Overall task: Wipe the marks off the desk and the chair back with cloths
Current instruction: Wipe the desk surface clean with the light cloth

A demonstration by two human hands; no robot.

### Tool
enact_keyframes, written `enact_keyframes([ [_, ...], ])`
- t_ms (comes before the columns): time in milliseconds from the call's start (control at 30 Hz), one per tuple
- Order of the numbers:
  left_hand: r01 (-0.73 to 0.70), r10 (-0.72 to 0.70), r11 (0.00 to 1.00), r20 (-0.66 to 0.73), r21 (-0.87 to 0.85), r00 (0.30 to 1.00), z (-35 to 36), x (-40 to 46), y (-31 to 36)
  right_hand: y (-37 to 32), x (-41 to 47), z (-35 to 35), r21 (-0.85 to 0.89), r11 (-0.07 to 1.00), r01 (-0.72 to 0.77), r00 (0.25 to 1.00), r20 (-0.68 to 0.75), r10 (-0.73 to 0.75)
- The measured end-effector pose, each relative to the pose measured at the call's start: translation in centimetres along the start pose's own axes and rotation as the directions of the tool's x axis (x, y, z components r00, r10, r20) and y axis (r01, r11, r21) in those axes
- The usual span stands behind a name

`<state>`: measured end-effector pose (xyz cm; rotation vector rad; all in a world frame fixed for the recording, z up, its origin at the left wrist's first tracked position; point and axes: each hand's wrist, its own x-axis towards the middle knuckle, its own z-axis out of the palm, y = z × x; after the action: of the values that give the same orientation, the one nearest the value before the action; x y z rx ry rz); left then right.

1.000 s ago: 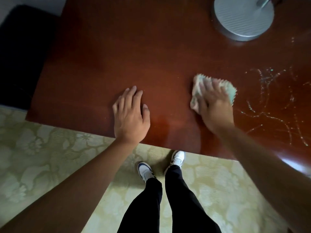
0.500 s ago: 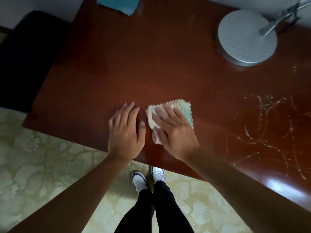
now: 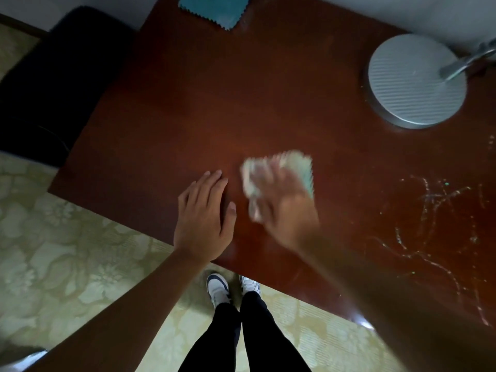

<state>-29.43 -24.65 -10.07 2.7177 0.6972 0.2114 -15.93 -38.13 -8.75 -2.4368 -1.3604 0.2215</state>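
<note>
You are pressing the cloth (image 3: 279,173) flat on the desk (image 3: 241,103) with your right hand (image 3: 284,208). Your left hand (image 3: 204,218) is lying flat and empty. The marks (image 3: 434,226) at your right are waiting.

Pale crumpled cloth (image 3: 279,173) on reddish desk (image 3: 188,103), chalky marks (image 3: 440,226) to its right.

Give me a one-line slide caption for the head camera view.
Right hand wipes the desk with a pale cloth; left hand rests flat; scribbled marks remain.
</note>
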Motion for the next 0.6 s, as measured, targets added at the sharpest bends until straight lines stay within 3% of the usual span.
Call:
enact_keyframes([
  [100,0.002,-0.002,1.000,0.012,0.002,1.000,-0.2,0.1,0.2,-0.7,-5.4,0.0,0.089,0.982,0.169,0.980,0.089,-0.177],
  [167,0.012,-0.012,1.000,0.013,-0.003,1.000,-0.2,0.2,0.2,1.4,-4.3,-0.6,0.054,0.979,0.198,0.978,0.062,-0.201],
  [300,0.025,-0.025,0.999,0.027,-0.021,0.999,-0.1,0.0,0.0,5.7,6.0,-2.3,0.016,0.997,-0.073,0.993,-0.092,0.074],
  [400,0.026,-0.025,0.999,0.024,-0.042,0.999,0.0,0.0,-0.2,4.9,13.8,-2.2,0.029,0.991,-0.129,0.986,-0.107,0.131],
  [500,0.047,-0.049,0.996,-0.020,-0.081,0.999,0.1,0.2,-0.3,1.0,14.6,-0.4,0.012,1.000,-0.002,0.996,-0.086,0.003],
  [600,0.123,-0.140,0.977,-0.089,-0.174,0.986,0.0,-0.2,-0.1,-2.1,6.5,1.4,0.040,0.982,0.185,0.982,-0.029,-0.184],
])
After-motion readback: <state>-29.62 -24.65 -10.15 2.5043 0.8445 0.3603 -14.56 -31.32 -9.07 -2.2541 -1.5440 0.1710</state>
